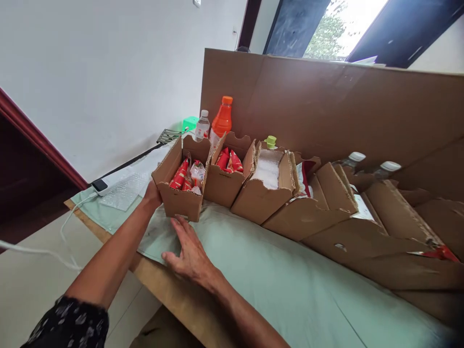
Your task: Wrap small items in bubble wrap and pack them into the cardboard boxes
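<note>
At the left end of the row stands a cardboard box (181, 205), open at the top, with red snack packets (180, 175) and a clear-and-white packet (197, 173) inside. My left hand (153, 192) is against the left side of this box; its fingers are hidden behind the cardboard. Just below the front face, my right hand (190, 251) is open, thumb apart, with its fingertips at the lower front edge. Whether those fingertips press on the box, I cannot tell. A second cardboard box (226, 186) with red packets stands close on the right.
Further cardboard boxes (266, 203) lean in a row rightward, one holding white material. Behind stand an orange bottle (223, 118), a small clear bottle (202, 124) and a tall cardboard panel (308, 101). A white cable (67, 220) hangs off the left table edge beside bubble wrap (121, 191).
</note>
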`<state>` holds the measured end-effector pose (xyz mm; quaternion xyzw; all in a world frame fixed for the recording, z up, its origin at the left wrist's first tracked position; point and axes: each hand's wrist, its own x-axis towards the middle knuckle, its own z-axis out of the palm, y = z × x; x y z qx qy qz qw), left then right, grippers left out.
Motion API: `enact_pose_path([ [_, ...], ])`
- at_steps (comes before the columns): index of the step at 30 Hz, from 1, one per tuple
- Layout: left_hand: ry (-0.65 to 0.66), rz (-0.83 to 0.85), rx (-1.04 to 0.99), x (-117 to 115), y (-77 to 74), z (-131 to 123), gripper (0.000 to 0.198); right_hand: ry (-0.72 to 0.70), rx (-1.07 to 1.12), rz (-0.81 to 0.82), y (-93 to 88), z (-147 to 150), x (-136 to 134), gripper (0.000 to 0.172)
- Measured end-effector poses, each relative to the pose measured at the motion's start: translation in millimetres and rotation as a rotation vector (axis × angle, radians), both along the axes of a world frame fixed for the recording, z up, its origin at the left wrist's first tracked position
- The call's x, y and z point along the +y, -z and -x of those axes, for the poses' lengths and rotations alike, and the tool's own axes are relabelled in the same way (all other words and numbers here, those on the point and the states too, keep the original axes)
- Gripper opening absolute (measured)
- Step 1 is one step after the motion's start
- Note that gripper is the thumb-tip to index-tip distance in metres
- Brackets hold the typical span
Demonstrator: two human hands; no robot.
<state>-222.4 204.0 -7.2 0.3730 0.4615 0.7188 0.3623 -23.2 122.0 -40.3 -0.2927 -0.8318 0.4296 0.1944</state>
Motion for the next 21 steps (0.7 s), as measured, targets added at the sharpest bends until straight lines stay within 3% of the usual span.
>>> enact_pose_path([
  [5,0.047,-0.023,0.085,-71,32.2,-11,0.07,0.191,0.167,-0.118,28.9,-33,19,0.041],
  [8,0.05,0.069,0.263,-84,39.2,-13,0.07,0.271,0.191,-0.13,33.5,-36,24,0.045],
  [13,-0.024,0.114,0.351,-56,35.5,-6,0.056,0.251,0.191,-0.141,31.0,-19,36,0.062],
  [17,-0.095,0.086,0.36,-22,30.8,-3,0.055,0.218,0.161,-0.134,35.7,-8,53,0.076],
  [21,-0.13,0.076,0.359,11,35.5,-7,0.057,0.198,0.143,-0.128,44.2,-6,64,0.082],
])
